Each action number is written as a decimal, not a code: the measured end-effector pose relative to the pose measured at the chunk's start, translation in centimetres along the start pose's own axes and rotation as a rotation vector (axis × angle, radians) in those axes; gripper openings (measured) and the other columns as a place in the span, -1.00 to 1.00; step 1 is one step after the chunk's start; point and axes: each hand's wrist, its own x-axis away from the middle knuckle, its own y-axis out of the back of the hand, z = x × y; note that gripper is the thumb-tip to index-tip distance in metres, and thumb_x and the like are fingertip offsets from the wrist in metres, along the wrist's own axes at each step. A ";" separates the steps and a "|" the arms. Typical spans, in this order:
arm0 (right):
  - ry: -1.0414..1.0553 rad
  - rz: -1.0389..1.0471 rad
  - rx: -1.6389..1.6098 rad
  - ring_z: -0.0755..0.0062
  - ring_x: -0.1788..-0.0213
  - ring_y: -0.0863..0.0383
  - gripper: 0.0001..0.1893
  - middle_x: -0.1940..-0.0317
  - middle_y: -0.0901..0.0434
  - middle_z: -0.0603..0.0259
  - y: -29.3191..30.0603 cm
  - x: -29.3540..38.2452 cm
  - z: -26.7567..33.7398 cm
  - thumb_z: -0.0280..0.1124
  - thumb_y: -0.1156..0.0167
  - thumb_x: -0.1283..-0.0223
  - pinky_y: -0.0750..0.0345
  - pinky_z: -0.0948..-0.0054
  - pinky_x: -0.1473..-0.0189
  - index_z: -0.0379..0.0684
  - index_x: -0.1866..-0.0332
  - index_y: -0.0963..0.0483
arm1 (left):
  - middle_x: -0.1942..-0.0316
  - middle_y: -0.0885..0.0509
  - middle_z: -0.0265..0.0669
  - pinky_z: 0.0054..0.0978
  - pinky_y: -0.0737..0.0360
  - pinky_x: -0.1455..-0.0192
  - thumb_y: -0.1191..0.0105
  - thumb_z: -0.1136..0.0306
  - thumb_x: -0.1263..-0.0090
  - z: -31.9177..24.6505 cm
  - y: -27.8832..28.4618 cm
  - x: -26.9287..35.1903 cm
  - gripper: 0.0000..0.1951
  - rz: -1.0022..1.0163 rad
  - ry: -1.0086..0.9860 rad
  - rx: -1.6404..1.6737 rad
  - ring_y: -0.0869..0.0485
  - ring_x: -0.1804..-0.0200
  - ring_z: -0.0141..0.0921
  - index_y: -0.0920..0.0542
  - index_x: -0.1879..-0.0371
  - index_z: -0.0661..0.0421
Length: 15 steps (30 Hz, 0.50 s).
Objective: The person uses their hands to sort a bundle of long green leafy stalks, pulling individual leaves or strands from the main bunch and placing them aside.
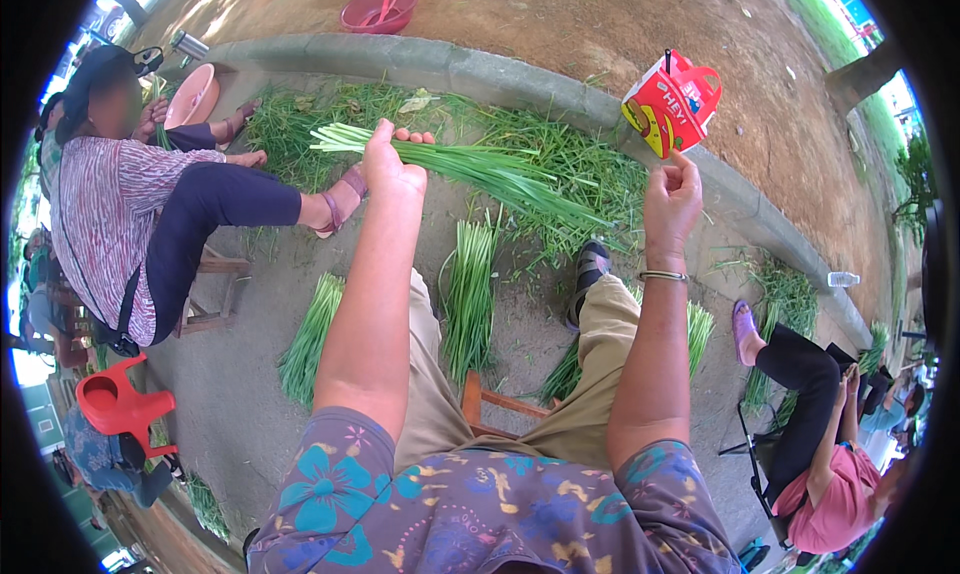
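Observation:
My left hand (394,157) is wrapped around a bunch of garlic chives (480,165), pale stem ends to the left and long green leaves trailing right. My right hand (675,199), with a bracelet at the wrist, is raised with its fingers drawn together; I see nothing in them. Just beyond its fingertips in the picture is a red printed carton (671,105) with a handle, on the kerb; touch cannot be told. Between my legs lies a sorted bundle of chives (470,296). Another bundle (315,341) lies left of my left leg, and one (562,371) is partly hidden by my right leg.
Loose leaf trimmings (585,191) cover the ground before the concrete kerb (495,75). A red basin (379,11) is beyond it. One person (135,199) sits at left near a red plastic stool (124,397); another person (825,484) sits at right. A clear bottle (844,279) is on the kerb.

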 end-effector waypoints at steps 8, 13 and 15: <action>0.017 0.061 0.010 0.53 0.51 -0.43 -0.84 0.47 -0.44 0.28 -0.2 0.3 0.1 -0.47 -0.24 0.01 -0.46 0.52 0.34 -0.25 0.30 -0.48 | 0.60 -0.38 -0.34 -0.20 -0.47 0.32 0.08 0.28 -0.37 -0.1 0.0 0.0 -0.82 -0.018 0.017 0.017 -0.36 0.52 -0.35 -0.31 0.44 0.07; 0.095 0.136 0.017 0.50 0.47 -0.48 -0.86 0.44 -0.46 0.26 -0.5 0.8 1.3 -0.48 -0.23 0.00 -0.47 0.51 0.32 -0.26 0.32 -0.49 | 0.59 -0.38 -0.33 -0.19 -0.47 0.33 0.08 0.30 -0.37 0.0 -0.1 0.0 -0.83 -0.025 0.004 0.021 -0.36 0.52 -0.34 -0.31 0.42 0.08; 0.118 0.167 0.005 0.50 0.45 -0.51 -0.87 0.43 -0.47 0.25 -0.7 1.1 1.6 -0.48 -0.22 -0.01 -0.48 0.51 0.31 -0.27 0.33 -0.49 | 0.59 -0.38 -0.33 -0.19 -0.47 0.34 0.08 0.30 -0.36 0.0 -0.1 -0.1 -0.83 -0.023 0.000 0.023 -0.36 0.52 -0.33 -0.31 0.42 0.08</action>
